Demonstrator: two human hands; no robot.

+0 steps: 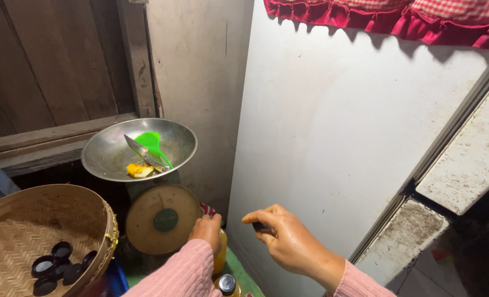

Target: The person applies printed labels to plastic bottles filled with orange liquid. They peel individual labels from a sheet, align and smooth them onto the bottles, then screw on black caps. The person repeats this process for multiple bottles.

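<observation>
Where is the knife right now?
The knife lies in the metal scale pan, left of centre in the head view, beside the green funnel and a yellow piece.

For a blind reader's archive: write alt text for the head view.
Two hands in pink sleeves work low beside a white cabinet: the left hand grips the top of a bottle of yellow liquid, while the right hand pinches a small dark cap. Behind stands a dial scale whose metal pan holds a knife, and a woven basket holds black caps.
</observation>
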